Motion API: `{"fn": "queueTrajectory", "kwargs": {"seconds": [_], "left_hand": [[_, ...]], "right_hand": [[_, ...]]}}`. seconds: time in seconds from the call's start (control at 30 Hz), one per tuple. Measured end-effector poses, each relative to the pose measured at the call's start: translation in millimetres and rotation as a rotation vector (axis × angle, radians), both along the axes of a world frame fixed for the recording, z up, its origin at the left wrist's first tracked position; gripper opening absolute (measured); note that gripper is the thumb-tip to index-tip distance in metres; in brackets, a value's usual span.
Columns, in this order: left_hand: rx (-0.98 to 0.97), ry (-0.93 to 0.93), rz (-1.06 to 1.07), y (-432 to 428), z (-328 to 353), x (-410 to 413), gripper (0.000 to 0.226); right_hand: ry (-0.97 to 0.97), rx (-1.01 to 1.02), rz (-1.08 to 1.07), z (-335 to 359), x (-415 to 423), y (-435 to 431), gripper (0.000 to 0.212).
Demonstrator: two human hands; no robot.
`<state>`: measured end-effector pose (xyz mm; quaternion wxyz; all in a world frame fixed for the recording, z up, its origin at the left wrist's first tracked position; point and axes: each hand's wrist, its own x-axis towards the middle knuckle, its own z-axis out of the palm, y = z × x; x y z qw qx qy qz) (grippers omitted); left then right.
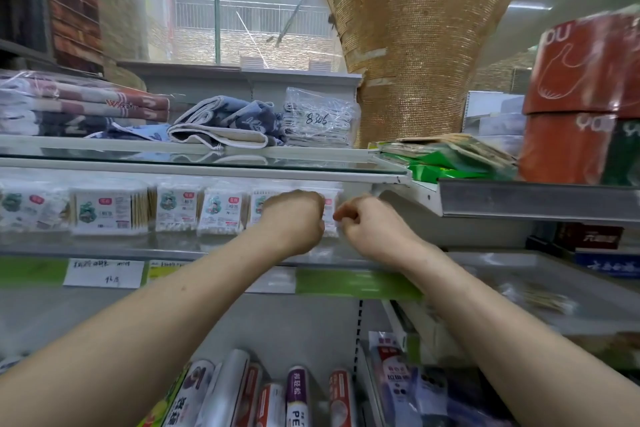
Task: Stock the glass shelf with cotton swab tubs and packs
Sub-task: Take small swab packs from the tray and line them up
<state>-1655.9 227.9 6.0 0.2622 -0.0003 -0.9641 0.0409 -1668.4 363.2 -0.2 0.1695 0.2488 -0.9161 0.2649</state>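
Well along, with a row of packs across the glass shelf. Seating another pack at its right end (little room seems left beyond), left hand and right hand each with a closed grip on it.

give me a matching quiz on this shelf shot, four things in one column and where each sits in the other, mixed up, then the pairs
Things
1. blue towel
2. cotton swab packs
3. handwritten tag
4. rolls

Places
A. lowest shelf, at the bottom of the view
B. stuck on a shelf's front edge
C. top shelf, above the glass pane
D. standing in a row just under the glass pane

Pairs: 1-C, 2-D, 3-B, 4-A
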Motion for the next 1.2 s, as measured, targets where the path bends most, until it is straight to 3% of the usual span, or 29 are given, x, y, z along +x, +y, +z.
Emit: {"fn": "queueTrajectory", "kwargs": {"seconds": [0.63, 1.0, 1.2], "left_hand": [[-0.068, -0.004, -0.159, 137.0, -11.7, 40.7, 0.013], [-0.145, -0.100, -0.120, 145.0, -14.2, 26.2, 0.014], [-0.166, -0.096, -0.124, 146.1, -14.1, 30.1, 0.013]], "right_hand": [[-0.214, 0.039, -0.137, -9.2, 32.1, 134.3, 0.025], [-0.386, 0.255, -0.127, -6.9, 21.4, 157.9, 0.023], [-0.501, 0.253, -0.105, -16.4, 15.8, 150.8, 0.017]]}}
